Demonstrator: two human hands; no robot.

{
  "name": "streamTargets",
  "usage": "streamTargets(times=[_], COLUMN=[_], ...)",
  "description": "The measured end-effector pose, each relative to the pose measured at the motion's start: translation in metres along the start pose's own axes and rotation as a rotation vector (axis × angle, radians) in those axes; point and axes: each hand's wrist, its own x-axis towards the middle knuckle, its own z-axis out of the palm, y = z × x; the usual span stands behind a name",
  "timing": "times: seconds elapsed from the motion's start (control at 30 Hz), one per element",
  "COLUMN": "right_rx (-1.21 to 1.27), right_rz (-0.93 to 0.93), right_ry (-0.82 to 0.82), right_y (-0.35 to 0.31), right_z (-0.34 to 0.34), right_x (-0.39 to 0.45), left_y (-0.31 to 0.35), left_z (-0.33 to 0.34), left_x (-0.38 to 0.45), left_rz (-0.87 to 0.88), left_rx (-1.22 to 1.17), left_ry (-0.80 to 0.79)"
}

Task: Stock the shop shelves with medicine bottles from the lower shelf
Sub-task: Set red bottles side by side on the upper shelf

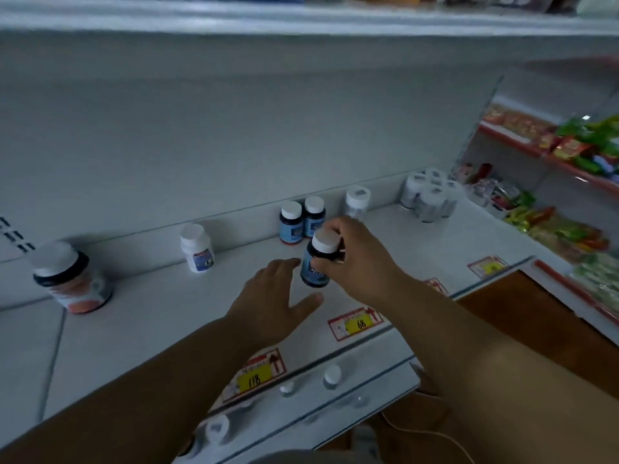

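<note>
Two hands reach over a white shelf [140, 316]: right hand [355, 259] grips a blue-labelled bottle [318, 259] by its cap, left hand [271, 296] spread flat beside it.

On the shelf [150, 316], two bottles [301, 222] stand far back. The held bottle [318, 259] is just before them. A big jar [72, 279] stands far left. A pack [430, 195] sits far right.
</note>
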Motion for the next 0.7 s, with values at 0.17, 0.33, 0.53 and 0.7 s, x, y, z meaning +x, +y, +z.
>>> streamTargets(times=[0.17,0.33,0.53,0.7], right_rx=[-0.153,-0.232,-0.21,-0.203], right_rz=[-0.204,-0.338,-0.41,-0.366], right_ry=[-0.146,-0.176,-0.172,-0.164], right_y=[0.045,0.064,0.073,0.069], right_z=[0.021,0.03,0.031,0.03], right_x=[0.055,0.089,0.102,0.101], left_y=[-0.01,-0.008,-0.004,-0.004], left_z=[0.027,0.054,0.065,0.063], left_x=[0.046,0.073,0.089,0.087], left_rz=[-0.21,-0.337,-0.396,-0.393], left_rx=[0.162,0.285,0.309,0.287], left_ry=[0.082,0.14,0.1,0.112])
